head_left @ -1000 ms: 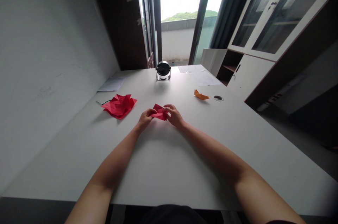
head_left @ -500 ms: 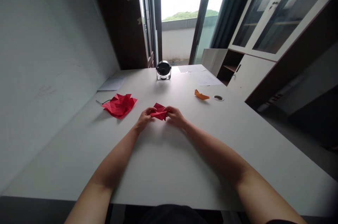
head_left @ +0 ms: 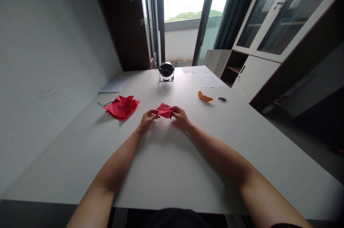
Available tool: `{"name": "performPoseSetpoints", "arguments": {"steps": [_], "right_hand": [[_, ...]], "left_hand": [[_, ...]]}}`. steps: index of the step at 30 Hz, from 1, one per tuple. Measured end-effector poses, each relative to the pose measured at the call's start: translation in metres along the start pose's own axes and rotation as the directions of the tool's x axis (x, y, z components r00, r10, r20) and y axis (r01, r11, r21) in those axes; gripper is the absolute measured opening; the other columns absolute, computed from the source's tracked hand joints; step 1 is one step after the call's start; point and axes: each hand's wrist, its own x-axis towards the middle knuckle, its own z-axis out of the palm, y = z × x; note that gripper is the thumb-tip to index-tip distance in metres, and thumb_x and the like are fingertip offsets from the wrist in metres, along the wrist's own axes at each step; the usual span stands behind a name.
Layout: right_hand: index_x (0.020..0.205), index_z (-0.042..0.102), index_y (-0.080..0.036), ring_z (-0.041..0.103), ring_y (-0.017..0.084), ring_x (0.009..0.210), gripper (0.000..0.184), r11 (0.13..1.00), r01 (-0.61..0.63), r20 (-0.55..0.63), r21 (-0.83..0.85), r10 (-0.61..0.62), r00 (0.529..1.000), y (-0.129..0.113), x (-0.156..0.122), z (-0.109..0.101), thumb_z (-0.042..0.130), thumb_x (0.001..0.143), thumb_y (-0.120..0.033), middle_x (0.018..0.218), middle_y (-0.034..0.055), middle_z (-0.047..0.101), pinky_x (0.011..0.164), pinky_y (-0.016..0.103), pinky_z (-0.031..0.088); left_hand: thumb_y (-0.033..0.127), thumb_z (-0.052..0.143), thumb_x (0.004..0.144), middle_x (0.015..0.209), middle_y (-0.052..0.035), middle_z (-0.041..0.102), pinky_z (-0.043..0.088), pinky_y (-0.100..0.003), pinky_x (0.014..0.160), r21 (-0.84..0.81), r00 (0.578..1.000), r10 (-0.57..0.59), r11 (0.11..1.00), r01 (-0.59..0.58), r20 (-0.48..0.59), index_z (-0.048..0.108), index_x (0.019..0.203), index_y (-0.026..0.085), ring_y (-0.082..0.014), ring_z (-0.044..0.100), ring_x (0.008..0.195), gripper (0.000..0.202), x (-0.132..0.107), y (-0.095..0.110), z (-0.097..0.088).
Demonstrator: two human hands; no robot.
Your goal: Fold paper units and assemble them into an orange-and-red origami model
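A small folded piece of red paper [head_left: 164,110] is held between both my hands just above the white table [head_left: 172,163]. My left hand [head_left: 147,119] pinches its left edge with closed fingers. My right hand [head_left: 180,116] grips its right edge, fingers curled round it. A larger crumpled red paper shape [head_left: 122,107] lies on the table to the left, apart from my hands.
A small orange folded paper [head_left: 204,96] lies to the right near a round cable hole [head_left: 221,99]. A small black desk fan [head_left: 166,71] stands at the far edge, with loose white sheets [head_left: 114,85] beside it. A wall runs along the left; cabinets stand at right.
The small red paper has been turned and lifted slightly between my fingers, showing a flatter face now. Both hands stayed in nearly the same place.
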Motion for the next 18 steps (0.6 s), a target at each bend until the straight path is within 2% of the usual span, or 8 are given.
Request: {"name": "performPoseSetpoints", "arguments": {"steps": [5, 11, 18], "right_hand": [[0.086, 0.065, -0.017, 0.059, 0.013, 0.062, 0.018, 1.000, -0.004, -0.023, -0.010, 0.003, 1.000, -0.0007, 0.0009, 0.0001, 0.069, 0.075, -0.032, 0.068, -0.0009, 0.065, 0.063, 0.028, 0.048], [0.088, 0.067, -0.018, 0.063, 0.016, 0.076, 0.028, 0.998, -0.042, -0.023, -0.039, 0.041, 0.999, -0.0030, -0.0001, -0.0018, 0.073, 0.076, -0.042, 0.081, 0.0034, 0.070, 0.071, 0.031, 0.051], [0.086, 0.065, -0.017, 0.065, 0.017, 0.073, 0.038, 0.993, -0.053, 0.010, -0.104, 0.054, 0.998, -0.0037, -0.0021, -0.0012, 0.072, 0.078, -0.054, 0.078, 0.0054, 0.071, 0.070, 0.031, 0.051]], "left_hand": [[0.042, 0.081, 0.074, 0.100, -0.0078, 0.071, 0.055, -0.039, 0.089, -0.068, 1.000, -0.005, 0.998, 0.005, -0.008, 0.072, 0.100, 0.014, -0.0190, 0.071, 0.083, 0.039, 0.0006, -0.0026, -0.0007], [0.042, 0.080, 0.076, 0.088, -0.0054, 0.071, 0.055, -0.037, 0.086, -0.120, 0.998, -0.009, 0.993, 0.001, -0.068, 0.068, 0.092, 0.014, -0.0203, 0.073, 0.079, 0.035, 0.0018, -0.0041, -0.0013], [0.041, 0.080, 0.075, 0.084, -0.0029, 0.069, 0.053, -0.032, 0.078, -0.084, 0.999, -0.003, 0.996, -0.001, -0.048, 0.061, 0.088, 0.015, -0.0199, 0.073, 0.076, 0.035, 0.0025, -0.0045, 0.0002]]}}
